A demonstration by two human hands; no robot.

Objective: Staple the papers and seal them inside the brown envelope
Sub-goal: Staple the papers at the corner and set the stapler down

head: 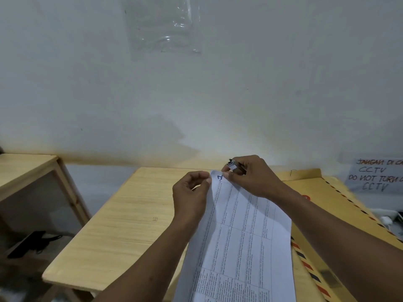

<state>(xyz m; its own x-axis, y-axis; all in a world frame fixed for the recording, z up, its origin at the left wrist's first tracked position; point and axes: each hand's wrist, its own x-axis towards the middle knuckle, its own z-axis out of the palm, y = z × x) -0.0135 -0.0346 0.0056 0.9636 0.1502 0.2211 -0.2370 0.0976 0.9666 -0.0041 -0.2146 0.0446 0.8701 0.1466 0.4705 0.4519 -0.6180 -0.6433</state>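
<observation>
White printed papers (242, 243) with table text lie lengthwise over the wooden table, their far corner raised. My left hand (192, 192) pinches the far left edge of the papers near that corner. My right hand (250, 177) holds a small silver stapler (234, 166) at the top corner of the papers, its jaw at the paper edge. The brown envelope (327, 199) with red and blue striped borders lies flat on the table to the right, partly under the papers and my right arm.
The light wooden table (122, 225) stands against a white wall. A wooden shelf unit (32, 171) stands at the left with a dark object below. A handwritten CCTV sign (375, 175) is on the wall at right. White items (386, 219) lie beyond the envelope.
</observation>
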